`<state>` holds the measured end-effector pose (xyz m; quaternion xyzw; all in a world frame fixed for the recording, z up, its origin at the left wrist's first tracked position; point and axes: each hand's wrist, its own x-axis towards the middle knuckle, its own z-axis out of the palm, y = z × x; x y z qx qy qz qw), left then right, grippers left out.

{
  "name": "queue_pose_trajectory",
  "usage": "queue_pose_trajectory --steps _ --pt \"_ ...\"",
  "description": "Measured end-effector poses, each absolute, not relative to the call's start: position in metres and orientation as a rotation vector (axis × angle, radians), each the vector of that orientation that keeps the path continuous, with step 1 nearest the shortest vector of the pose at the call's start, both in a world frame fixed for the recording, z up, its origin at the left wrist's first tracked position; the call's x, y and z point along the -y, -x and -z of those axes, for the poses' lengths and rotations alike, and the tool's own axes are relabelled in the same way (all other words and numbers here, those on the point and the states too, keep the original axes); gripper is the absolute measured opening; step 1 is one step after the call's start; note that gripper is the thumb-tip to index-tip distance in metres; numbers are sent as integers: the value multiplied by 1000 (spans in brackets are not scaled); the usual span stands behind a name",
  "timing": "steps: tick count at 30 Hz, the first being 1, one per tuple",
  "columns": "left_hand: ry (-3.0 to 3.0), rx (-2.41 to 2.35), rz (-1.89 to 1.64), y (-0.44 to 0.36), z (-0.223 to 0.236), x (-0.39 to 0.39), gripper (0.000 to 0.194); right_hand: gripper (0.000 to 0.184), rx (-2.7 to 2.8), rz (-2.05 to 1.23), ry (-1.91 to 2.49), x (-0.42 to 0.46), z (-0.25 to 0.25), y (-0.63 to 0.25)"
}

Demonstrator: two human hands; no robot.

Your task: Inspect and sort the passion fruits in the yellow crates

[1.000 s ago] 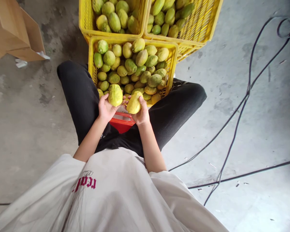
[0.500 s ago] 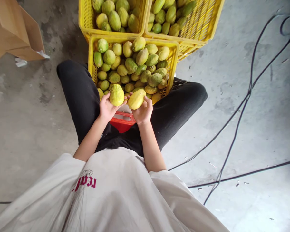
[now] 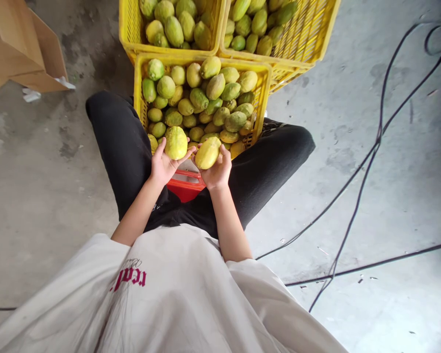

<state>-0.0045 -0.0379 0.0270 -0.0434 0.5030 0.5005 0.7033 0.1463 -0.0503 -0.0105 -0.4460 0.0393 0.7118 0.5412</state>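
My left hand (image 3: pixel 163 165) is closed round a yellow-green lemon (image 3: pixel 176 143) with a bumpy skin. A second, smoother yellow lemon (image 3: pixel 208 153) rests in my right hand (image 3: pixel 219 172), with the thumb along its right side and fingers behind it. Both lemons are held side by side, a small gap between them, over the near edge of a yellow plastic crate (image 3: pixel 265 93). That crate holds many green and yellow lemons (image 3: pixel 199 99). The fingers under each held lemon are partly hidden.
Two more yellow crates of lemons, one at back left (image 3: pixel 127 24) and one at back right (image 3: pixel 312 34), adjoin the near crate. Red plastic (image 3: pixel 185 190) shows between my legs. A cardboard box (image 3: pixel 18 44) stands left; black cables (image 3: pixel 378 139) cross the concrete floor at right.
The lemon in my right hand has been turned to different angles, and the one in my left hand has rotated slightly. Both hands have stayed nearly in place.
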Motion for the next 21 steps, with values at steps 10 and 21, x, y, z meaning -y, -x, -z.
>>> queue_pose_trajectory --steps 10,21 --pt "5 -1190 -1148 6 -13 43 23 31 -153 -1637 1045 50 12 -147" --pt "-18 -1165 -1111 5 -21 41 30 32 -30 -1644 1050 54 20 -148"
